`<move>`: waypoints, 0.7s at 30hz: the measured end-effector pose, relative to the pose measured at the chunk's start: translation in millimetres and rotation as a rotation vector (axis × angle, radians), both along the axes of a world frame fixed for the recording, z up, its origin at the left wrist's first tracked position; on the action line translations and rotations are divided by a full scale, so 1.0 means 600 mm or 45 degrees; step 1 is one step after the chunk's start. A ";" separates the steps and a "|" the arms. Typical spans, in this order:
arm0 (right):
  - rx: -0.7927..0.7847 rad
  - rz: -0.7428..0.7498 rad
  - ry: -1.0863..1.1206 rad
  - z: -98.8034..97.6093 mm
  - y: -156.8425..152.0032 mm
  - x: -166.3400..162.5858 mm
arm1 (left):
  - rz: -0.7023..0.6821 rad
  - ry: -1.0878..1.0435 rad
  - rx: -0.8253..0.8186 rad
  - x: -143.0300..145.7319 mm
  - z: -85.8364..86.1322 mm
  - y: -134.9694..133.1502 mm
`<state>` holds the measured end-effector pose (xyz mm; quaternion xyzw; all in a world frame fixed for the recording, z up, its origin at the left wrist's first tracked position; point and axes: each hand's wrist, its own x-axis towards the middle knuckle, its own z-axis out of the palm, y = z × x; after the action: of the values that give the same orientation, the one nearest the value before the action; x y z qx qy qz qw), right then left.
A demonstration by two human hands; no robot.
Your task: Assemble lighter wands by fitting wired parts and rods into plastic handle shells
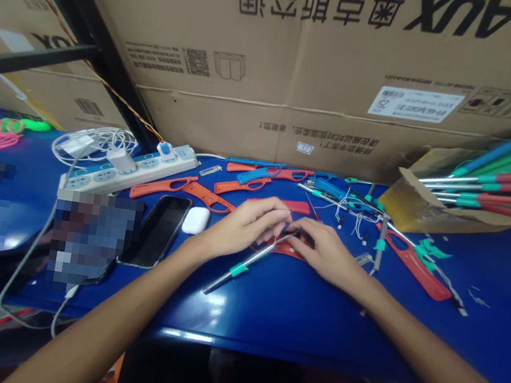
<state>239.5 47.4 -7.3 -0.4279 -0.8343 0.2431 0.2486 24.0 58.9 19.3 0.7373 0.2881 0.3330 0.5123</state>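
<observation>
My left hand (254,220) and my right hand (324,246) meet over the middle of the blue table, fingers bent and pinched close together. Between them is a partly assembled stick lighter. Its silver metal tube (252,258), wrapped with a band of green tape (238,270), slants down to the left from my fingertips. Under my right fingers lies a red lighter handle shell (289,248), partly covered. Thin wire or small parts at the fingertips are too small to make out. My left fingertips hide the tube's upper end.
Orange handle shells (164,187) and blue ones (261,173) lie behind my hands. Tubes with wires (359,207) and a red handle (421,267) are at right, beside a carton (402,201) of lighters. A power strip (144,165), phone (158,228) and earbud case (196,220) sit left.
</observation>
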 end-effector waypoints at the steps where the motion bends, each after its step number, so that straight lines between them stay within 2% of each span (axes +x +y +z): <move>1: -0.004 -0.026 0.008 0.003 -0.001 0.001 | 0.017 -0.021 -0.010 0.000 0.001 0.000; 6: 0.067 -0.041 0.150 0.014 -0.004 0.004 | 0.085 0.063 0.045 0.003 0.001 0.000; 13: -0.303 -0.013 0.252 0.018 -0.005 0.004 | 0.201 0.212 0.217 0.011 0.001 -0.002; 18: -0.439 -0.033 0.364 0.015 -0.001 0.005 | 0.181 0.210 0.177 0.010 0.000 -0.003; 21: -0.523 -0.041 0.456 0.013 0.000 0.006 | 0.187 0.136 0.072 0.011 -0.004 -0.003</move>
<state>243.3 47.6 0.6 -0.4327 -0.7033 0.4749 0.3042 30.3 57.3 17.0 0.7451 0.3588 0.3379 0.4493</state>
